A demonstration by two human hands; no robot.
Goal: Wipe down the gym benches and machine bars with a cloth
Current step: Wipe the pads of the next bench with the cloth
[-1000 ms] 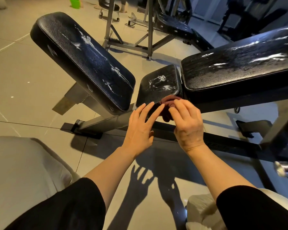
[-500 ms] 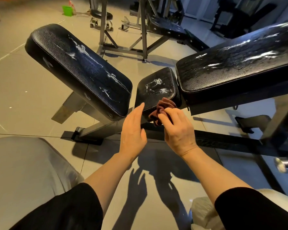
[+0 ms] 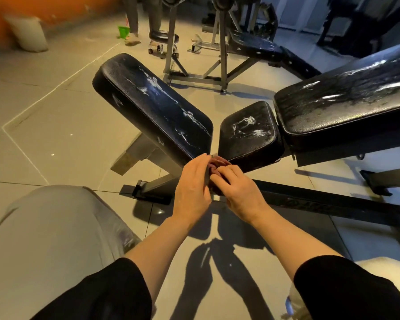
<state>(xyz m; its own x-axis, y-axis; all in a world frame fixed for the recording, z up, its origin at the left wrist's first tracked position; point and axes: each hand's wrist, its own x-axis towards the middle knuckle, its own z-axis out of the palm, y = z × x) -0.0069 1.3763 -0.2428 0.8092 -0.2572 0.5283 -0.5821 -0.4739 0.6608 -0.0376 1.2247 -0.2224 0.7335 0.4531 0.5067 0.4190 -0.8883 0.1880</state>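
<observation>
Head view, gym floor. The largest element is the inclined back pad (image 3: 153, 109), black and streaked with white residue; I take the small seat pad (image 3: 247, 132) just beside its lower end as my landmark. To the right of the seat pad, touching it, rises a second long pad (image 3: 346, 107), also streaked. Below the seat pad runs the dark frame rail (image 3: 321, 202) of the bench. Beyond the seat pad stand a grey steel rack (image 3: 219, 54) and a round stool (image 3: 163, 40).

Directly in front of the seat pad's near edge, my left hand (image 3: 192, 188) and right hand (image 3: 243, 192) meet around the cloth (image 3: 217, 161), a dark reddish rag, mostly hidden between them. The right hand holds it with curled fingers; the left lies against it, fingers fairly straight, and I cannot tell whether it grips.

Handling, as I judge it: the cloth is light, soft and limp, so it bunches easily; it is best gathered into a flat wad under the palm. The pads look textured and firm, likely slightly yielding under pressure. Wiping of these surfaces appears not yet done.
</observation>
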